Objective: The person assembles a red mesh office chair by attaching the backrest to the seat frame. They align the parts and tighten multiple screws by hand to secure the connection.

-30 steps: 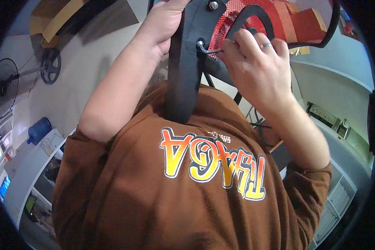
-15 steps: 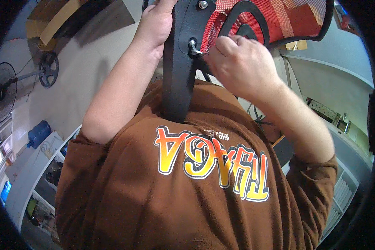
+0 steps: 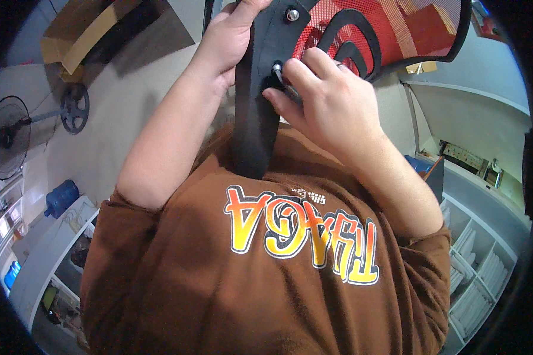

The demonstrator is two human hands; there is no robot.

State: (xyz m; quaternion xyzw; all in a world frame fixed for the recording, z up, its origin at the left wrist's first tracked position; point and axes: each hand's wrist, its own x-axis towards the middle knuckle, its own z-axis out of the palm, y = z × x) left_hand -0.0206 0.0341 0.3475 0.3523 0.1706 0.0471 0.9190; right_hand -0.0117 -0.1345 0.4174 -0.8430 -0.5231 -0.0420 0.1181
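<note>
Close in front of my chest stands a black chair part (image 3: 256,115), joined to a red mesh backrest (image 3: 391,35) with black curved pieces. My left hand (image 3: 230,38) is closed on the part's left edge near the top of the picture; some of its fingers are hidden. A silver hex key (image 3: 283,78) sits at the lower bolt hole, its bent arm running into my right hand (image 3: 331,92). The fingers and thumb of that hand are around the key, which they partly hide. Higher up, a silver bolt (image 3: 292,15) sticks out of the black part.
An open cardboard box (image 3: 92,44) lies at the far left. Below it are a black fan (image 3: 7,139) and a blue water jug (image 3: 60,198). White shelves (image 3: 477,260) with stacked items stand at the right, and another shelf unit (image 3: 38,272) at the left.
My right hand has swung the hex key's arm a little and moved left and down, its thumb now nearer the black part. The left hand keeps its hold.
</note>
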